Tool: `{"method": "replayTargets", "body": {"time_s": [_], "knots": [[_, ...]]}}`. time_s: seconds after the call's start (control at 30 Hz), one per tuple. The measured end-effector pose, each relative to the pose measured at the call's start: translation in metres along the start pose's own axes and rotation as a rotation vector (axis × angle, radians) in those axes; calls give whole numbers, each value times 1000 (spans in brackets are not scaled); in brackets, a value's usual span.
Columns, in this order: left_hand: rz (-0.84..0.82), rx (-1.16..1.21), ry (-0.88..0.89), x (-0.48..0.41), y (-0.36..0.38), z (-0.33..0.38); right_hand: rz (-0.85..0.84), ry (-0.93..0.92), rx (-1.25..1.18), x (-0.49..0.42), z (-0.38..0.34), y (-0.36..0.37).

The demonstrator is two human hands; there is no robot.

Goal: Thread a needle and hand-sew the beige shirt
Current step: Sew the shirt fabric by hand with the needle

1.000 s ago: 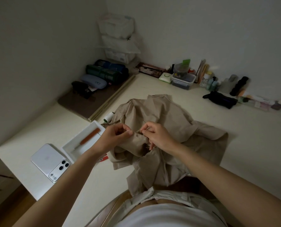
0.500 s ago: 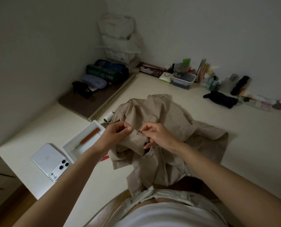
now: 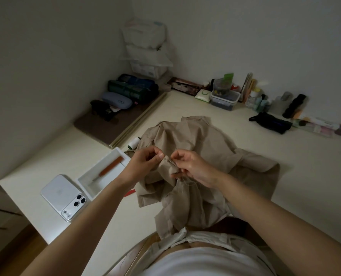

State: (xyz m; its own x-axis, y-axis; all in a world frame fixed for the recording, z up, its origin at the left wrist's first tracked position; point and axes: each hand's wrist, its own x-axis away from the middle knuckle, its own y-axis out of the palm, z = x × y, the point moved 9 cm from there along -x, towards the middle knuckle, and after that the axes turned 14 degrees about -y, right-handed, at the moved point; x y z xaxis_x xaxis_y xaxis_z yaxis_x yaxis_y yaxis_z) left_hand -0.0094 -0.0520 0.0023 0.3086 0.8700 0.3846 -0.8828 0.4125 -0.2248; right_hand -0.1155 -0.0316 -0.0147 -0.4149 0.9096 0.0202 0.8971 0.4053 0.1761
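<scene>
Left of centre a phone (image 3: pixel 63 197) and a white tray (image 3: pixel 106 178) holding an orange-handled tool (image 3: pixel 111 167) lie on the desk (image 3: pixel 285 166), with a thread spool (image 3: pixel 133 143) just above them. At mid-frame the hands are close together. The left hand (image 3: pixel 143 163) pinches a raised fold of the beige shirt (image 3: pixel 195 140), and the right hand (image 3: pixel 193 166) has its curled fingers pinched on the needle (image 3: pixel 171 162), a thin sliver slanting from upper left to lower right (which end is the tip is too small to tell). The crumpled shirt runs lengthwise from its collar, pointing up-frame, down over the desk's near edge.
</scene>
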Motion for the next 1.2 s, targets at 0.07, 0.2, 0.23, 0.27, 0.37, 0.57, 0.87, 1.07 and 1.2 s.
{"method": "replayTargets", "body": {"time_s": [0.07,0.2,0.23,0.27,0.37,0.57,0.87,1.07,1.2], "knots": [[9,-55,26,0,2,2,-21,8,-17,1,-1,3],[28,-79,39,1,4,1,-11,15,-57,0,0,7],[34,-63,32,0,2,1,0,15,-72,-1,0,7],[38,-45,19,0,1,-1,9,17,-90,-1,-1,7],[19,44,-45,0,-2,-9,32,24,-152,-3,-3,7],[-66,246,-99,-2,-4,-14,55,29,-188,-6,0,10],[-94,298,-148,-6,-3,-23,137,60,-22,-12,12,-5],[-48,277,-170,-9,-7,-25,223,26,33,-14,7,-9],[-46,147,-157,-11,-7,-23,185,0,110,-18,2,-2]]}}
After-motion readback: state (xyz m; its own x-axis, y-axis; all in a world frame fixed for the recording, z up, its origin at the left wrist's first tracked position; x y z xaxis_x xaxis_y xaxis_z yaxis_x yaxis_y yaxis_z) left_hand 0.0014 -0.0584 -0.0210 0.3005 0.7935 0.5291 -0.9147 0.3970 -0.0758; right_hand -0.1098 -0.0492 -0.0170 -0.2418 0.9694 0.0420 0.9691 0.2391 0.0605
